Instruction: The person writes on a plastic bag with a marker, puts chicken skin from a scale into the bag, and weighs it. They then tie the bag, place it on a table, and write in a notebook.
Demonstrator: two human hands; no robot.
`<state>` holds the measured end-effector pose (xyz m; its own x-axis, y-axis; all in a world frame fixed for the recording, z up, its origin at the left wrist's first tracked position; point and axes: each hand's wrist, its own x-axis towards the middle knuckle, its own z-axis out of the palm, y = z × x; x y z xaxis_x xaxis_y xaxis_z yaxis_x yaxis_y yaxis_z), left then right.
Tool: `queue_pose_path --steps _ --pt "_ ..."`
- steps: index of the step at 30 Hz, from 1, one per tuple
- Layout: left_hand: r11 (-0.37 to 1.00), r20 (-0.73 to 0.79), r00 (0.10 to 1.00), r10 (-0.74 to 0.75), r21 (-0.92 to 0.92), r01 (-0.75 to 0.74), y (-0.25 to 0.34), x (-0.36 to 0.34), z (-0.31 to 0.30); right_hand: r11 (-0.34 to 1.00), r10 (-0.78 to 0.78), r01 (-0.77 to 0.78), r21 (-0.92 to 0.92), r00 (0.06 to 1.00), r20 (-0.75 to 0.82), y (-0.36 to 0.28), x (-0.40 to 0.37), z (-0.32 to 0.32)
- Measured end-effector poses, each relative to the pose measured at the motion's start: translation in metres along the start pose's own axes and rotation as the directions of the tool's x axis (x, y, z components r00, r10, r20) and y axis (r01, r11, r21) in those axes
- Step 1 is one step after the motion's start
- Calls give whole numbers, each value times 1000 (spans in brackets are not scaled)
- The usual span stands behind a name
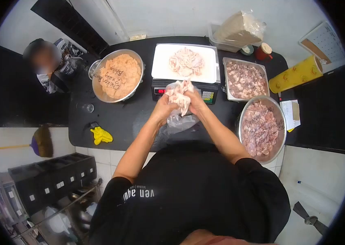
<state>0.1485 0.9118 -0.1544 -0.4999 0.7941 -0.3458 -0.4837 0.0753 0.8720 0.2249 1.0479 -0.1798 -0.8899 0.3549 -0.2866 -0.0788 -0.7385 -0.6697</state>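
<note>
Raw chicken [179,96] bunches up between my two hands, partly wrapped in a clear plastic bag [182,123] whose loose end hangs toward me. My left hand [165,110] is closed around its left side, and my right hand [197,103] grips it from the right. Just beyond stands a digital scale [208,94] with a lit red display, partly hidden behind my hands. On the scale rests a white tray [161,67] carrying a pile of raw chicken pieces [186,62].
Left is a film-covered metal bowl [140,83] of orange-pink meat; a yellow cloth [101,135] lies nearer me. At right are a metal pan [225,93] and a large bowl [282,143] of meat, plus a yellow film roll [296,74]. A person [56,67] is at far left.
</note>
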Motion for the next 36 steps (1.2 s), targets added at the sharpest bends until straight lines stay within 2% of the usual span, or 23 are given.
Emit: queue_pose_path --steps 2,3,5,6,8,10,11,12,13,15,17,19,21,24,25,26,27,28,29,30,33,34,36 --pt "1000 -82 996 -26 -2 26 -4 -18 1 958 15 7 -288 997 73 19 -4 -17" --pt "1000 -89 996 -29 -1 29 -9 -22 -1 782 28 81 -618 986 164 22 -5 -23" --pt "984 -122 990 -74 153 92 -19 -26 -4 118 163 290 -950 938 306 26 -6 -36" --pt "981 -122 987 -105 150 123 -20 -31 -2 119 167 286 -951 938 303 26 -10 -32" --pt "984 -135 986 -97 136 115 -29 -38 -4 -275 265 146 -950 962 71 24 -16 -22" --pt "987 -150 985 -84 124 103 -45 -39 -15 -401 303 115 -909 953 -13 16 -15 -14" --pt "949 -177 983 -41 302 94 -56 -37 -25 -520 322 88 -850 942 -100 13 -12 -11" --pt "878 -194 981 9 470 85 -62 -35 -32 -552 355 131 -823 930 -90 14 -7 -15" --pt "881 -192 981 15 467 78 -53 -42 -25 -559 352 131 -819 932 -91 8 -9 -8" --pt "686 -81 964 252 718 -118 -30 -64 -8 -522 527 286 -804 849 -40 -10 -16 9" --pt "716 -42 968 248 681 -154 -20 -73 -4 -413 580 283 -866 815 -10 -23 -19 -1" --pt "813 -116 990 78 582 5 -36 -62 -21 -143 689 384 -912 701 187 -15 0 -29" --pt "802 -95 988 125 596 -44 -35 -61 -20 -158 673 455 -876 699 242 -31 -4 -24" --pt "791 -108 986 129 611 -37 -26 -73 -8 -287 790 407 -867 613 26 -76 -5 23" --pt "785 -135 984 118 620 -9 -23 -72 -6 -172 743 334 -927 662 101 -91 8 23" --pt "782 -115 986 118 622 -21 -28 -67 -10 -95 706 41 -995 707 -38 -108 29 22" --pt "778 -132 980 152 628 -36 -39 -60 -16 -117 359 107 -987 931 59 -118 40 33" --pt "773 -145 972 183 632 -51 -46 -54 -15 -300 93 245 -922 969 227 -122 70 21" --pt "770 -113 978 176 634 -65 -48 -52 -9 -422 -182 335 -842 879 441 -113 95 0" --pt "744 -68 973 221 657 -123 -47 -50 -5 -496 -87 -8 -868 995 40 -116 102 19" --pt "654 -4 967 256 737 -171 -46 -48 -1 -596 -176 -122 -794 984 -19 -76 153 -16" --pt "659 10 966 259 729 -184 -44 -50 1 -535 -192 -230 -813 970 -148 -82 139 8" --pt "680 15 970 243 710 -181 -48 -51 -2 -509 -178 -206 -836 975 -132 -84 147 4"
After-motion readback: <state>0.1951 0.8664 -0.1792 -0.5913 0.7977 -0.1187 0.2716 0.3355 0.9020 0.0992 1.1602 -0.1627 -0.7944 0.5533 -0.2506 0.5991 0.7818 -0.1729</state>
